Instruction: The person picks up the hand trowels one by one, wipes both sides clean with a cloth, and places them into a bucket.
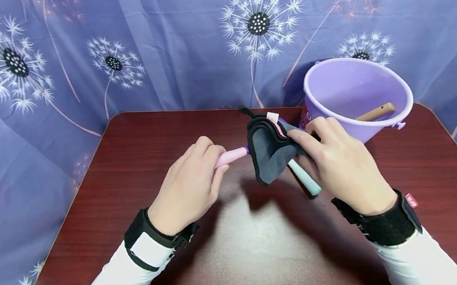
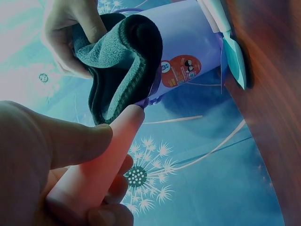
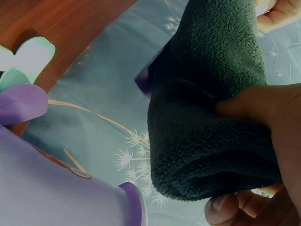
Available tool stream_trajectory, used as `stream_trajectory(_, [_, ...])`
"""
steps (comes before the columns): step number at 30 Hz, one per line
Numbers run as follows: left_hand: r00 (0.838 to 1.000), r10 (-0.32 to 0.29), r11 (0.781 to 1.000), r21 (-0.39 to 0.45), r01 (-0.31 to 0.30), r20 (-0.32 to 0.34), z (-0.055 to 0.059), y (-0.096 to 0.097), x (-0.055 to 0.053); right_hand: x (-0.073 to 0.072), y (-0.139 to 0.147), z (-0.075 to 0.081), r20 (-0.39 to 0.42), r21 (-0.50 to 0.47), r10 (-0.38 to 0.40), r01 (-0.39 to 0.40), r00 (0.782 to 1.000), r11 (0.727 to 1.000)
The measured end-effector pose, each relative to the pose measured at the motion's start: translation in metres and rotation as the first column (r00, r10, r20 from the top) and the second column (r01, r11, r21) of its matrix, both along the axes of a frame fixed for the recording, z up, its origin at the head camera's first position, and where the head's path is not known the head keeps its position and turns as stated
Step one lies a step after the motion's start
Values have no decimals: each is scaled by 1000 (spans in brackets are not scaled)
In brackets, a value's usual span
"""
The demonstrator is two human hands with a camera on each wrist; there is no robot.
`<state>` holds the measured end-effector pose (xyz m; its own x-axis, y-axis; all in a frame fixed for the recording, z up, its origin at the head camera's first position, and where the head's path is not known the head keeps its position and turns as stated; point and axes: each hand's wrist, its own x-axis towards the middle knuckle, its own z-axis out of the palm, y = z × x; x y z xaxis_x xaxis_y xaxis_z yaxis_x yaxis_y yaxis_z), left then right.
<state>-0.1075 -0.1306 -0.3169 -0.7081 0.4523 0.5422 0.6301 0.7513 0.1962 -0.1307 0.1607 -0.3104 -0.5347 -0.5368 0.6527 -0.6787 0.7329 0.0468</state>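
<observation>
My left hand (image 1: pixel 188 184) grips the pink handle (image 1: pixel 232 156) of a small tool with a purple neck. The tool's purple head shows in part in the right wrist view, mostly behind a dark grey fleece cloth (image 1: pixel 267 157). That cloth has black edging and a white tag, and it is folded around the head. My right hand (image 1: pixel 343 164) pinches the cloth between thumb and fingers. Below the cloth on the table lies a tool with a pale mint handle (image 1: pixel 305 178); in the left wrist view a teal trowel blade (image 2: pixel 233 61) shows.
A lilac bucket (image 1: pixel 313 104) stands at the back right, close to my right hand. Inside it leans a wooden handle (image 1: pixel 377 112). Behind the dark red wooden table (image 1: pixel 143 138) hangs a blue curtain (image 1: pixel 183 39) with dandelion prints.
</observation>
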Motion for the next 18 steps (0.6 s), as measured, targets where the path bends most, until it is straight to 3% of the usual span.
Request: stream_trajectory(18, [997,77,997,9,-77,1,7,-7,0,-3,14,3,65,-82,-114,119,991,990])
